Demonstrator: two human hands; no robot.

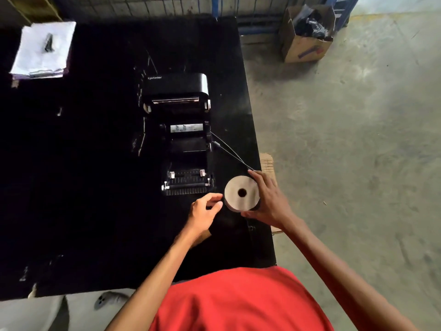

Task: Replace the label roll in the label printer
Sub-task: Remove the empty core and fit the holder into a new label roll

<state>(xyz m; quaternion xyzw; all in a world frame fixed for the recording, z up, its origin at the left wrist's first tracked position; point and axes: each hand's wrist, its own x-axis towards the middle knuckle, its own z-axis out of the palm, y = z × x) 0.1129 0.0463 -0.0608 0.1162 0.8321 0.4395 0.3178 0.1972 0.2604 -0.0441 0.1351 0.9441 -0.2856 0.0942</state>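
Note:
A black label printer (181, 130) lies on the black table (95, 163) with its lid swung back, so the roll bay and the white guides show. Just right of the printer's front edge, a white label roll (241, 186) with a dark core hole faces up at me. My right hand (269, 201) wraps around the roll's right side and holds it. My left hand (206, 211) is at the roll's left edge, thumb and fingers pinched near the roll's loose end; what they pinch I cannot make out.
A thin cable (229, 151) runs from the printer's right side to the table's right edge. A stack of white paper (43, 51) with a dark small object lies far left. On the concrete floor stands a cardboard box (305, 34).

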